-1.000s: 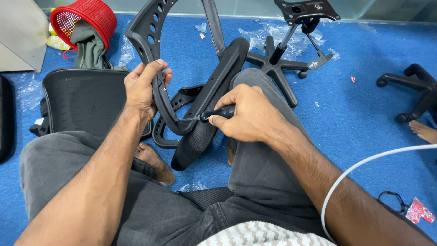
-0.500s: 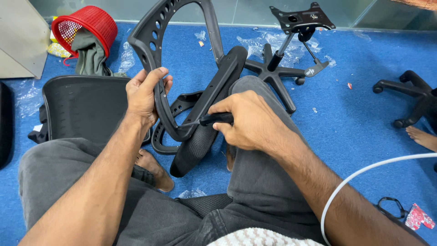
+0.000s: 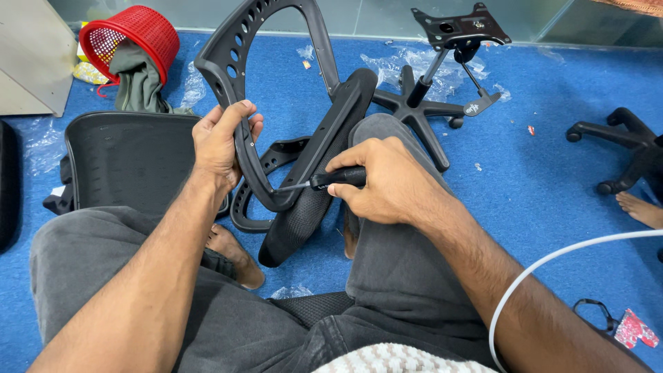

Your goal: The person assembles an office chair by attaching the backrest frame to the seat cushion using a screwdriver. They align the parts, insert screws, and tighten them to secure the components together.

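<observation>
Driving a screw is the step in hand, by the look of it: the right hand [image 3: 383, 183] is clenched around the black handle of a screwdriver [image 3: 324, 181], whose tip meets the lower curve of the black plastic chair frame [image 3: 235, 103] where it joins the padded mesh piece [image 3: 314, 186] lying across the person's lap. The left hand [image 3: 221, 141] has its grip closed on the frame's rail, holding it upright and steady. That joint seems only partly fastened (whether the screw is seated cannot be told from here), and much of the chair is judged still apart: the mesh seat back [image 3: 124, 162] lies on the blue floor [image 3: 539, 186] by the left knee, the five-star base [image 3: 421, 110] with its tilt plate [image 3: 459, 27] stands alone beyond the knees, and another base [image 3: 621, 148] sits at the right edge beside someone's bare foot [image 3: 639, 207]. A red basket [image 3: 135, 34] rests at the upper left.
</observation>
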